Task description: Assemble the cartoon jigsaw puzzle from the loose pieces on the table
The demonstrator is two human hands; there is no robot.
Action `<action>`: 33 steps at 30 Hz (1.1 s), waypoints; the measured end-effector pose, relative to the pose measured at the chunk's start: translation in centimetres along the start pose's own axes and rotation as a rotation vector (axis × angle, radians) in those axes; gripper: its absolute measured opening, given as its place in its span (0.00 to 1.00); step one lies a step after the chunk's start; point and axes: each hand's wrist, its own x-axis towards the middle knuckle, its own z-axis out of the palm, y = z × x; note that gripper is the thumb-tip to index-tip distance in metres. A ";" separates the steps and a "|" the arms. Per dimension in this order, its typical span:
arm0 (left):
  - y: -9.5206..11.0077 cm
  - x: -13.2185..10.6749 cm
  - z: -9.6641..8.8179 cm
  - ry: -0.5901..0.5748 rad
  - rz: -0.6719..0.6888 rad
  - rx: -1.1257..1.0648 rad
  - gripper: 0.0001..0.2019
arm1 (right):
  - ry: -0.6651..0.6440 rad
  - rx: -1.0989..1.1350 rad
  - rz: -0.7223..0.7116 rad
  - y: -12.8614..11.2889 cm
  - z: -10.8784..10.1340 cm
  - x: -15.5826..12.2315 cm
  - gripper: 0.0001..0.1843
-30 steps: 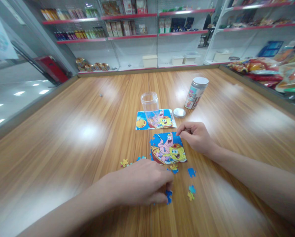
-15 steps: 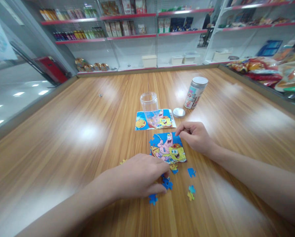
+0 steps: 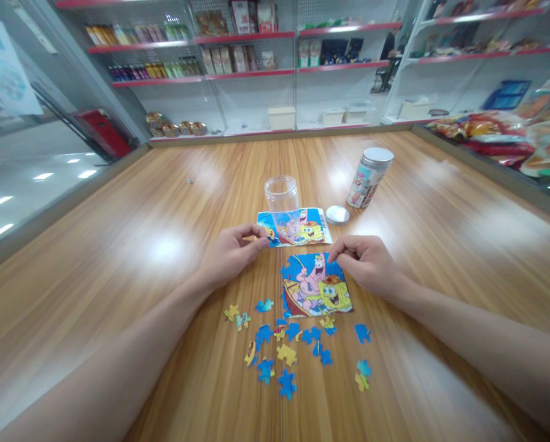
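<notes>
A partly assembled cartoon puzzle (image 3: pixel 315 287) lies flat on the wooden table (image 3: pixel 141 245). My right hand (image 3: pixel 366 263) rests at its upper right corner, fingers curled and pinching that edge. My left hand (image 3: pixel 231 252) hovers left of the puzzle, at the left end of the reference picture card (image 3: pixel 302 227). Its thumb and fingers are pinched on a small puzzle piece that is mostly hidden. Several loose blue and yellow pieces (image 3: pixel 284 355) lie scattered in front of the puzzle, between my forearms.
A clear open jar (image 3: pixel 281 195) stands on the picture card, its lid (image 3: pixel 337 214) lying to the right. A printed can with a white lid (image 3: pixel 367 178) stands further right. Snack bags (image 3: pixel 496 135) pile along the right edge. Store shelves line the back.
My left hand has left the loose pieces near the front and moved up and back to beside the picture card, uncovering the scattered pieces. My right hand has stayed at the puzzle's corner.
</notes>
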 end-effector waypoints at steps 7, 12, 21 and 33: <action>-0.8 2.8 0.0 -0.121 0.087 -0.052 0.12 | -0.013 -0.005 0.064 0.3 -0.4 0.0 0.10; -0.4 1.9 0.4 -0.231 0.124 0.130 0.08 | -0.038 -0.028 0.083 0.5 -0.7 -0.3 0.10; -0.8 1.6 0.6 -0.247 0.192 0.268 0.07 | -0.087 -0.107 0.031 -0.1 -0.5 -0.9 0.11; -0.9 1.3 0.8 -0.252 0.282 0.368 0.05 | -0.184 -0.145 -0.023 -0.2 -0.1 -1.2 0.11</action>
